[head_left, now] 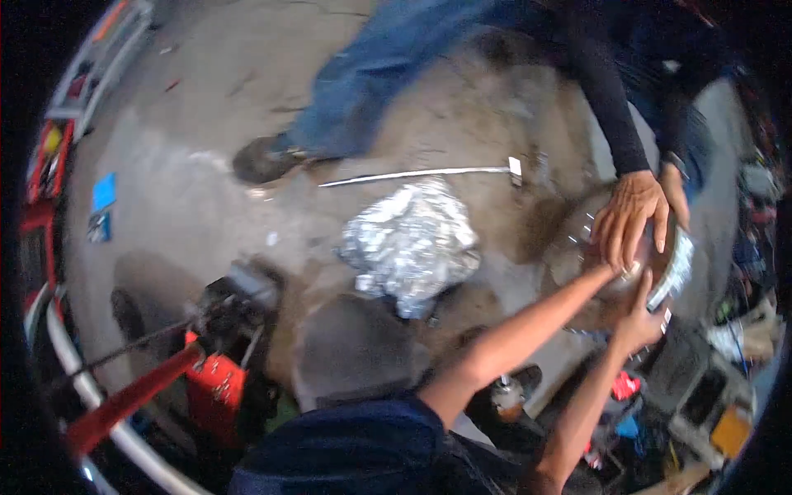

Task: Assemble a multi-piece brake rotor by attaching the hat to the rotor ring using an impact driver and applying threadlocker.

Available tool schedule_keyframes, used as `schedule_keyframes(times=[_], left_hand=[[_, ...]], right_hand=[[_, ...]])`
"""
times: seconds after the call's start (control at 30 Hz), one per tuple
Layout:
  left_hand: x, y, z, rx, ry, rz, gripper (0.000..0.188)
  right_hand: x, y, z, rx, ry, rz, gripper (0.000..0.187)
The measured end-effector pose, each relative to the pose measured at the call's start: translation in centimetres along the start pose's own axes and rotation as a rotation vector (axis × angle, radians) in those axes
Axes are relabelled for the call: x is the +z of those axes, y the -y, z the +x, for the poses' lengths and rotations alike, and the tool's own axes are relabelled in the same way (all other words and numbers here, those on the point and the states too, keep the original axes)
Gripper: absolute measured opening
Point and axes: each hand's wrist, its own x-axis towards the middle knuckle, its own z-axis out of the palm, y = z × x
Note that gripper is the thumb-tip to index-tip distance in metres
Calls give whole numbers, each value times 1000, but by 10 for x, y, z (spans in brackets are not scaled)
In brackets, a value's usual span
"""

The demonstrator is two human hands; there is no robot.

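At the right, a rounded, glossy brown-grey object (569, 252) has a shiny silvery strip (680, 262) along its right side. My left forearm reaches up to its top. My left hand (624, 275) is mostly hidden beneath another person's hand (634, 213), so its fingers do not show clearly. Lower down, my right hand (639, 327) grips the lower end of the strip, with one finger stretched upward. The other person, in dark sleeves and jeans, leans in from the top right with a second hand at the object's far side.
Crumpled silver foil (412, 239) lies mid-floor, below a long thin rod (412, 175). A dark machine (235, 305) with red parts stands at lower left. Concrete blocks (701, 392) and clutter crowd the lower right. A blue sheet (104, 191) lies far left.
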Motion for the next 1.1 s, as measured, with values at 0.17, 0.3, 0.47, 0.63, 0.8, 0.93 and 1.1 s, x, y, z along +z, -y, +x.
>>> schedule_keyframes(times=[0.17, 0.3, 0.47, 0.63, 0.8, 0.93, 1.1], left_hand=[[21, -105, -3, -585, 333, -482, 94], [-18, -90, 7, -605, 435, -430, 89], [-70, -73, 27, -343, 315, -107, 69], [-111, -90, 31, -247, 321, 27, 53], [-181, -117, 75, 138, 915, 762, 57], [-328, -176, 137, -17, 1418, 913, 54], [-658, -177, 113, -624, 593, 634, 32]], right_hand=[[-68, -16, 34, -333, -284, -766, 100], [-57, -5, 27, -250, -233, -610, 100], [-53, -4, 15, -231, -227, -536, 94], [-69, -13, 18, -172, -243, -433, 89], [-59, -3, 30, -205, -172, -449, 90], [-60, 16, 36, -127, -119, -427, 89], [-48, 36, 31, -73, -86, -403, 86]])
